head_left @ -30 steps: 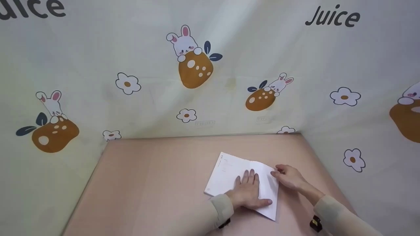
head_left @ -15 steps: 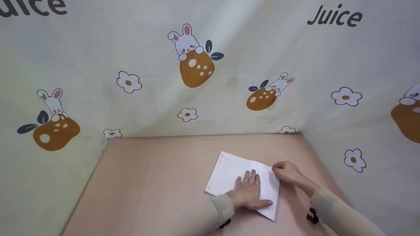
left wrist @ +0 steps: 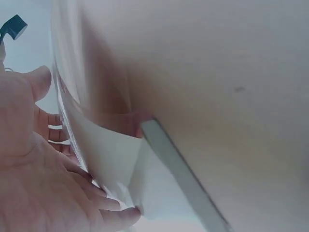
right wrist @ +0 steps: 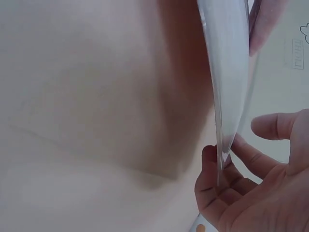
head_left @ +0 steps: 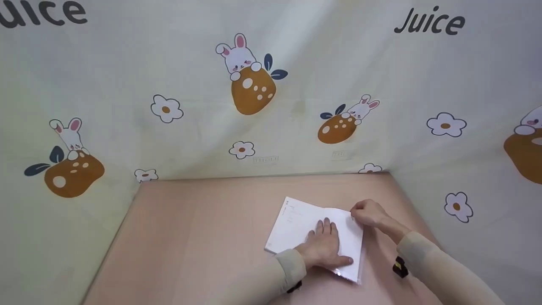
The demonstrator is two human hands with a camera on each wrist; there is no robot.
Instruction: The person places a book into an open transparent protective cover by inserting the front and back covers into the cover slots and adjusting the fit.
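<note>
An open booklet (head_left: 288, 228) with white pages lies askew on the table. My left hand (head_left: 324, 245) rests flat across its middle, fingers extended and thumb out to the right. Along the booklet's right side a clear plastic cover (head_left: 360, 275) shows past the page edge. My right hand (head_left: 369, 213) pinches the far right corner, fingers curled. In the right wrist view, the fingertips of the right hand (right wrist: 256, 188) close round the tip of the raised clear sheet (right wrist: 231, 82). In the left wrist view, the booklet's thick page block (left wrist: 178, 174) stands beside the bent clear sheet (left wrist: 104, 145).
The pinkish table (head_left: 203, 228) extends left of the booklet. Its far edge meets a pale curtain (head_left: 190, 140) printed with rabbits, fruit and flowers, which also hangs along both sides. A small black wrist device (head_left: 400, 267) hangs under the right sleeve.
My right hand has shifted to the far right corner and now pinches it, lifting that side slightly. Clear plastic now shows along the right edge. My left hand has slid a little rightward.
</note>
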